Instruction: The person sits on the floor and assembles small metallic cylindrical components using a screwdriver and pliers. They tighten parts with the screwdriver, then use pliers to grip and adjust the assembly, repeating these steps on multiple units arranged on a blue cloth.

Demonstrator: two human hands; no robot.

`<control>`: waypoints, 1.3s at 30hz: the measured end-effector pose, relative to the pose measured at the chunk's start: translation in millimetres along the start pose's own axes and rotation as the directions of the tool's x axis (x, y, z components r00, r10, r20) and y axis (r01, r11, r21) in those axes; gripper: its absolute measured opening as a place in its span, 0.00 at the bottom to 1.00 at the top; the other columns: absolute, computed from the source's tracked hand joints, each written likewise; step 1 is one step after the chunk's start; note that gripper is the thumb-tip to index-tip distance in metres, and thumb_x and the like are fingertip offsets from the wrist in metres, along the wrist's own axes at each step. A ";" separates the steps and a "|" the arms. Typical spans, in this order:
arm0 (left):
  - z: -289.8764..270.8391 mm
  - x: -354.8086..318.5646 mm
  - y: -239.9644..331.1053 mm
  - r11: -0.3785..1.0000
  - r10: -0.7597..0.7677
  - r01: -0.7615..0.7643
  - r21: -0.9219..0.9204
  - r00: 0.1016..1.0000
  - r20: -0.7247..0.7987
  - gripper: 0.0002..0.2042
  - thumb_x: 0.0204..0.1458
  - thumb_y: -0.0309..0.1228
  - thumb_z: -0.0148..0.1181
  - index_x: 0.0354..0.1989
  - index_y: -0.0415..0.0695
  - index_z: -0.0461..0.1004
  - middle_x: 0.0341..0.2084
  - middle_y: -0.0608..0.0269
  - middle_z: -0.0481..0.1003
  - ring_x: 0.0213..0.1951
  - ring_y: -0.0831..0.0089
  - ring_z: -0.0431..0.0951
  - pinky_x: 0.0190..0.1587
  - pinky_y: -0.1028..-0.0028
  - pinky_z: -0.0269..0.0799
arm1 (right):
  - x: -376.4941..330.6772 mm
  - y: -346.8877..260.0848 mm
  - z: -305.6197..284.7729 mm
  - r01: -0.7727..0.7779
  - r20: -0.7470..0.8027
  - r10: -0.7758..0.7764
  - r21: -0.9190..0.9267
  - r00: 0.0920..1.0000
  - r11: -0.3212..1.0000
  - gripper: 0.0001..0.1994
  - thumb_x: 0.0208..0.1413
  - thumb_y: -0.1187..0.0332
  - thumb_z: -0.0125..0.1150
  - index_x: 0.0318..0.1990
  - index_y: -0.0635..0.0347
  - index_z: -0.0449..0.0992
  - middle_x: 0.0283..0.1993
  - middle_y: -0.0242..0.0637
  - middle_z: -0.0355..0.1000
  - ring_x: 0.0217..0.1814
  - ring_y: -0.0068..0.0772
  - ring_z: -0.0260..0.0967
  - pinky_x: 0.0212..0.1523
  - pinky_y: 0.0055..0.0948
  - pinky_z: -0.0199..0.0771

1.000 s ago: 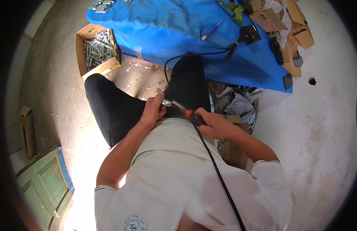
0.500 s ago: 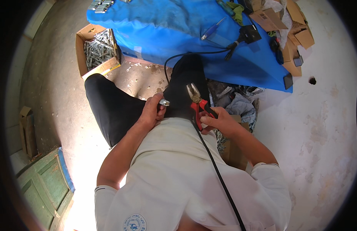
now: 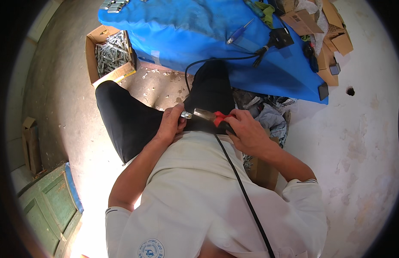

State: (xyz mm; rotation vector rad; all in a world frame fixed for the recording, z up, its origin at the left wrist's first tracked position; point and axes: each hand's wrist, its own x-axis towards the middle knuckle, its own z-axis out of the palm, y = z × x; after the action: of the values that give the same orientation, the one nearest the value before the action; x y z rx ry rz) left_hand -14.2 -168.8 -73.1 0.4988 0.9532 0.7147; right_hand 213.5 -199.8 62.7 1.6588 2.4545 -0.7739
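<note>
Over the lap, right hand (image 3: 246, 133) clamped on red-handled steel pliers (image 3: 210, 116), left hand (image 3: 171, 124) pinching a small metal fitting (image 3: 186, 115).

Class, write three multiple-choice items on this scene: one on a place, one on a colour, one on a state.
1. Where is the cardboard box of metal parts?
A. at the blue sheet's left edge
B. on the person's lap
C. beside the green door

2. What colour are the grips of the pliers?
A. yellow
B. red
C. green

3. What is the right hand doing?
A. resting open
B. gripping the pliers
C. lifting the box

Key: 1 A, the box sits on the floor by the blue sheet; 2 B, red shows at the fingers; 3 B, the fingers wrap the handles, while the left hand pinches a small metal piece.
</note>
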 end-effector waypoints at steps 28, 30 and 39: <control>0.3 2.4 -3.2 0.998 0.043 -0.045 0.047 0.997 0.058 0.20 0.57 0.45 0.45 0.17 0.46 0.59 0.08 0.69 0.56 0.10 0.81 0.50 0.13 0.77 0.43 | 4.2 -0.9 4.2 0.033 0.030 -0.029 -0.132 0.999 0.991 0.14 0.51 0.66 0.60 0.43 0.59 0.68 0.42 0.45 0.65 0.45 0.46 0.64 0.42 0.40 0.70; 0.2 2.6 -3.3 0.998 0.050 -0.053 0.042 0.996 0.073 0.20 0.57 0.45 0.45 0.17 0.45 0.59 0.08 0.68 0.56 0.10 0.80 0.50 0.13 0.77 0.43 | 4.2 -1.1 3.8 0.041 0.028 -0.037 -0.131 0.999 0.991 0.13 0.51 0.66 0.60 0.43 0.59 0.68 0.42 0.45 0.65 0.45 0.46 0.65 0.42 0.40 0.70; 1.6 2.3 -2.8 0.996 0.047 -0.053 0.077 0.996 0.076 0.20 0.57 0.45 0.44 0.16 0.45 0.60 0.07 0.68 0.55 0.10 0.80 0.50 0.14 0.76 0.42 | 2.9 1.6 8.0 0.053 0.027 -0.051 -0.077 0.998 0.996 0.14 0.53 0.67 0.60 0.44 0.61 0.66 0.44 0.48 0.65 0.45 0.51 0.66 0.41 0.44 0.69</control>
State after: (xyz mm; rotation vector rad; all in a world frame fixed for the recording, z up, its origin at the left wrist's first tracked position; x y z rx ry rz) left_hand -11.0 -169.1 -75.5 0.6161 0.9043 0.7006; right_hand 212.1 -200.4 54.3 1.5555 2.4859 -0.6911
